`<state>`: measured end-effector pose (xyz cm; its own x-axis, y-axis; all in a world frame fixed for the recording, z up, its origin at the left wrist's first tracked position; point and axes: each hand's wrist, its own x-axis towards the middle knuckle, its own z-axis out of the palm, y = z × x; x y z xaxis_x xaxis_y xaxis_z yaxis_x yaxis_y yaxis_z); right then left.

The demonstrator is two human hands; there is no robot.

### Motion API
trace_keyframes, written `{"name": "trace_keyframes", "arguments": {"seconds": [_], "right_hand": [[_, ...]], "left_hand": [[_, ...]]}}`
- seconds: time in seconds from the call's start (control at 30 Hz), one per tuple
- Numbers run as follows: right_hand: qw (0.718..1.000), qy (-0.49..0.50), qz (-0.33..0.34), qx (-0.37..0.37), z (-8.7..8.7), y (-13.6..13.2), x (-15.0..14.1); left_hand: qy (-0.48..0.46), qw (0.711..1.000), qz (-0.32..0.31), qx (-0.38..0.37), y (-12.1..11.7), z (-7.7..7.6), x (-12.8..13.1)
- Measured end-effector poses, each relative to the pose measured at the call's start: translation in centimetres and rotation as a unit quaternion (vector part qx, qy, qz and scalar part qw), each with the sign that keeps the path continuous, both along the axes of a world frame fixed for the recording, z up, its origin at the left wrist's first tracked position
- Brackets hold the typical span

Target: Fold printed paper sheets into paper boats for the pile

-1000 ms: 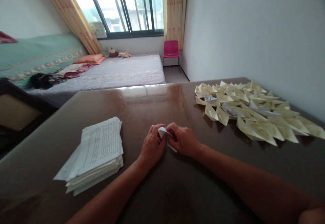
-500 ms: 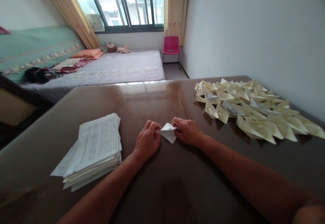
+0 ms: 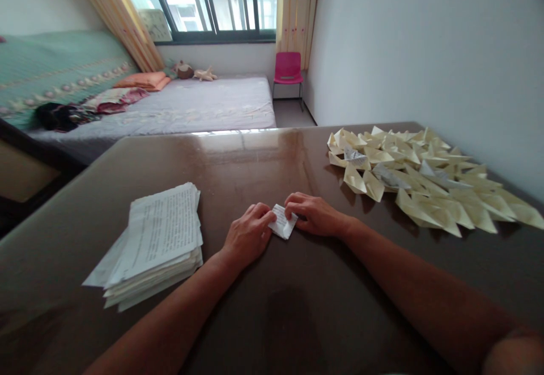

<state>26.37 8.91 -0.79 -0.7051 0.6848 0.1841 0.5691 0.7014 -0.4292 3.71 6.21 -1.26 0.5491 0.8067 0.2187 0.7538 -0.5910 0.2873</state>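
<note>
A small folded square of printed paper lies between my hands, low over the brown table, one corner pointing toward me. My left hand pinches its left corner between thumb and curled fingers. From the other side, my right hand is closed on the right part, its thumb and fingertips on the upper face. Some of the paper's edges are hidden under the fingers. Left of my left hand sits a stack of printed sheets, its upper sheets fanned out unevenly.
Many folded paper boats, mostly cream with a few printed ones, crowd the table's right side near the wall. Beyond the far edge are a bed, a pink chair and a window.
The paper went from an upright, triangular shape to a flatter square. Both hands have shifted slightly around it, and the right fingers now press on its face. The view has tilted down a little.
</note>
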Motion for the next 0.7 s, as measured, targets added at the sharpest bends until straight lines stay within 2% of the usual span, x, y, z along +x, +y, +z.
{"name": "trace_keyframes", "arguments": {"seconds": [0.27, 0.43, 0.6, 0.7], "right_hand": [[0.998, 0.024, 0.033, -0.046, -0.1, 0.9, 1.2], [0.999, 0.019, -0.010, -0.038, 0.0, 1.0, 1.4], [0.997, 0.049, -0.016, -0.065, 0.4, 0.9, 1.0], [0.987, 0.103, -0.097, -0.070, -0.1, 1.0, 0.4]], "left_hand": [[0.007, 0.999, -0.032, 0.023, 0.1, 0.2, -1.1], [0.009, 0.998, -0.039, 0.053, 0.4, -0.1, -1.6], [-0.009, 0.990, -0.119, 0.075, 0.6, -0.5, -1.4], [-0.013, 0.987, -0.137, 0.088, 0.5, -0.5, -1.3]]}}
